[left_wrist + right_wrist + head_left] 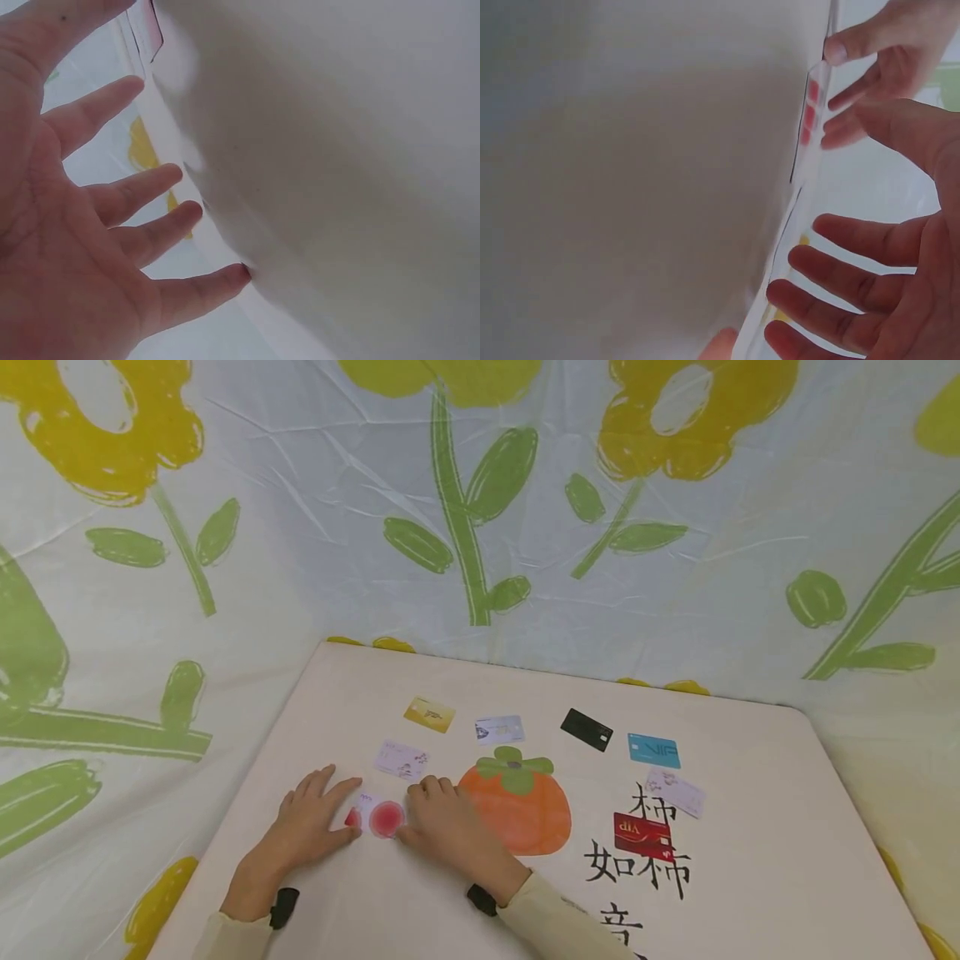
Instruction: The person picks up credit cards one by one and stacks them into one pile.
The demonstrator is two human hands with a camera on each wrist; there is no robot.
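Your left hand [309, 818] lies loosely spread, thumb by the red-dotted card [384, 817], which lies between your hands on the pale table [765, 877]; it should be light, stiff and slick, best taken by its side edges. Your right hand [450, 827] is relaxed, gripping nothing. Rightward comes a persimmon print [525, 817]; flowered cloth [315, 527] hangs behind.

a pale, red-spotted card [378, 815] lies flat on the table [765, 877], left of centre.

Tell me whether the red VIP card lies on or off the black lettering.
On: in the head view, the red VIP card overlaps the black Chinese characters, whose strokes show above and below it.
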